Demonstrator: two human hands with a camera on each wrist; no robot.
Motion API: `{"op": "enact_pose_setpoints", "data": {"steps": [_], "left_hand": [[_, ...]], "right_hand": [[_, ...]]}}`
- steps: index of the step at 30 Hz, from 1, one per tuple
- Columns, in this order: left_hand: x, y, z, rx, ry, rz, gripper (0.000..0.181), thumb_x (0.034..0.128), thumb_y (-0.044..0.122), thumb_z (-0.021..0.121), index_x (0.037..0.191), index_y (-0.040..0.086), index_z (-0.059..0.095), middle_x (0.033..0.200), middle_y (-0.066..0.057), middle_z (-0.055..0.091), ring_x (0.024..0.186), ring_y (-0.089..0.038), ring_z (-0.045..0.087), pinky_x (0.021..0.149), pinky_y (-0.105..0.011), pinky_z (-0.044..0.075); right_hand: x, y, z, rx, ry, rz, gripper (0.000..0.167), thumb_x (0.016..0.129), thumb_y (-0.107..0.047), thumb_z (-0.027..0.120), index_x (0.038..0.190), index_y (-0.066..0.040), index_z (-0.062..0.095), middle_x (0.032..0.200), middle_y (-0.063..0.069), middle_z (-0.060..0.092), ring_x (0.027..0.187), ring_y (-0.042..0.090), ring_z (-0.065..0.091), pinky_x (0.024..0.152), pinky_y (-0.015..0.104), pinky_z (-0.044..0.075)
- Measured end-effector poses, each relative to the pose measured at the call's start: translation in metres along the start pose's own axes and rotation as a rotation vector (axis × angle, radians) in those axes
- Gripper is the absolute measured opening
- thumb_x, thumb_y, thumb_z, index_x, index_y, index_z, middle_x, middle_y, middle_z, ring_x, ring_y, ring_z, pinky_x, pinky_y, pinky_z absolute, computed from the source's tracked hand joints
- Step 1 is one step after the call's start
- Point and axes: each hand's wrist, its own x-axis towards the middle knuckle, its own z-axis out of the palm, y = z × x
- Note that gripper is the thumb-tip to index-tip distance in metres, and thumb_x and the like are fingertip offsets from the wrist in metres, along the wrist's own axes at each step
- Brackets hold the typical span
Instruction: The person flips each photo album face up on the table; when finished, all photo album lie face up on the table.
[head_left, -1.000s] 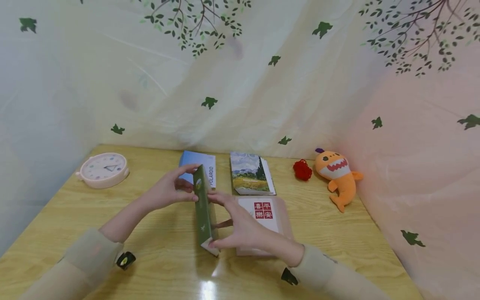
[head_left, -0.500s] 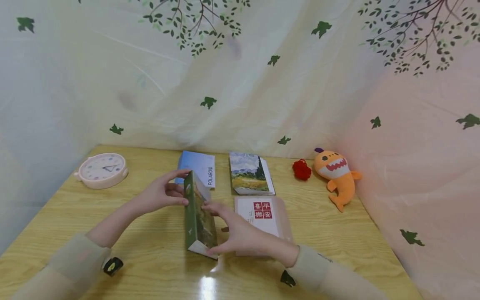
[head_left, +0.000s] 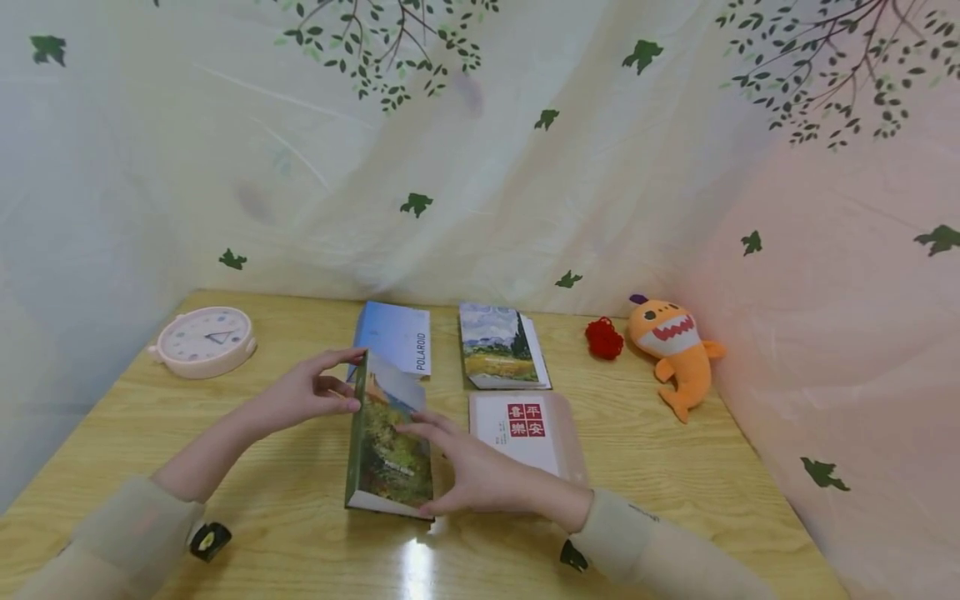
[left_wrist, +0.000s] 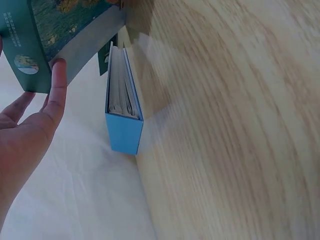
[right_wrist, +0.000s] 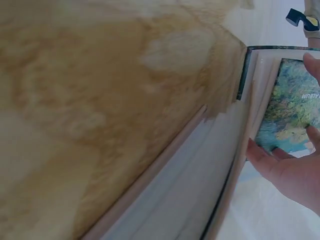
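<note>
A thick green photo album point(head_left: 392, 454) with a painted landscape cover is tilted above the table, its cover facing up and to the right. My left hand point(head_left: 303, 398) holds it by the upper spine corner; the left wrist view shows this hand's fingers point(left_wrist: 59, 82) against the green album point(left_wrist: 42, 50). On the opposite edge, my right hand point(head_left: 483, 468) grips the album, thumb at the lower corner and fingers over the cover. In the right wrist view the word "ALBUM" shows upside down on the cover point(right_wrist: 287, 107), beside the right hand point(right_wrist: 292, 172).
Behind the hands lie a blue "POLAROID" album point(head_left: 393, 329) and a book with a field painting point(head_left: 495, 354). A pink album point(head_left: 570, 433) with red characters lies partly under the right forearm. Farther out are a pink clock point(head_left: 206, 342), red yarn point(head_left: 604, 339) and an orange shark plush point(head_left: 686, 367).
The green album has turned from nearly edge-on to showing its painted cover, tipping over leftward. My left hand has moved left and slightly down with it; the right hand has barely shifted.
</note>
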Motion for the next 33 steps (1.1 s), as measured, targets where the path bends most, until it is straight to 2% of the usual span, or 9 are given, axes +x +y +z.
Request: {"op": "enact_pose_setpoints", "data": {"steps": [9, 16, 22, 28, 30, 33], "left_hand": [[-0.007, -0.014, -0.004, -0.051, -0.036, -0.020, 0.075, 0.0889, 0.023, 0.067, 0.150, 0.011, 0.024, 0.148, -0.021, 0.028, 0.111, -0.032, 0.058, 0.082, -0.028, 0.054], [-0.011, -0.028, -0.011, -0.086, -0.093, -0.083, 0.077, 0.0900, 0.022, 0.065, 0.151, 0.011, 0.020, 0.149, -0.023, 0.026, 0.121, -0.040, 0.050, 0.091, -0.041, 0.051], [-0.015, -0.037, -0.013, -0.060, -0.105, -0.109, 0.076, 0.0906, 0.025, 0.064, 0.151, 0.010, 0.021, 0.152, -0.022, 0.024, 0.127, -0.044, 0.041, 0.096, -0.044, 0.046], [-0.014, -0.042, -0.011, -0.032, -0.092, -0.130, 0.077, 0.0896, 0.027, 0.065, 0.151, 0.009, 0.021, 0.151, -0.023, 0.025, 0.133, -0.046, 0.032, 0.097, -0.045, 0.043], [-0.014, -0.043, -0.010, -0.035, -0.093, -0.135, 0.078, 0.0895, 0.026, 0.065, 0.151, 0.010, 0.021, 0.151, -0.024, 0.025, 0.133, -0.046, 0.031, 0.099, -0.049, 0.041], [-0.013, -0.045, -0.009, -0.061, -0.117, -0.134, 0.079, 0.0896, 0.024, 0.065, 0.152, 0.014, 0.018, 0.151, -0.027, 0.022, 0.128, -0.046, 0.039, 0.099, -0.053, 0.041]], "right_hand": [[0.001, 0.007, 0.003, -0.052, -0.061, -0.029, 0.089, 0.077, -0.040, 0.077, 0.147, -0.042, 0.021, 0.159, -0.004, 0.005, 0.143, 0.025, 0.019, 0.104, 0.043, 0.040], [0.004, 0.011, 0.006, -0.175, -0.071, -0.065, 0.087, 0.076, -0.040, 0.077, 0.147, -0.038, 0.026, 0.159, -0.001, 0.005, 0.143, 0.026, 0.019, 0.107, 0.043, 0.036], [0.006, 0.012, 0.006, -0.197, -0.096, -0.066, 0.083, 0.077, -0.041, 0.077, 0.146, -0.036, 0.030, 0.159, -0.001, 0.006, 0.143, 0.024, 0.018, 0.108, 0.041, 0.035], [0.010, 0.009, 0.009, -0.241, -0.107, -0.063, 0.088, 0.073, -0.043, 0.079, 0.146, -0.031, 0.031, 0.159, 0.005, 0.006, 0.144, 0.027, 0.013, 0.111, 0.043, 0.030], [0.011, 0.007, 0.010, -0.271, -0.105, -0.063, 0.089, 0.073, -0.044, 0.079, 0.146, -0.030, 0.031, 0.158, 0.007, 0.007, 0.144, 0.028, 0.013, 0.110, 0.042, 0.031], [0.014, 0.006, 0.010, -0.317, -0.108, -0.066, 0.088, 0.074, -0.044, 0.078, 0.146, -0.028, 0.032, 0.158, 0.010, 0.009, 0.144, 0.029, 0.014, 0.109, 0.041, 0.034]]}}
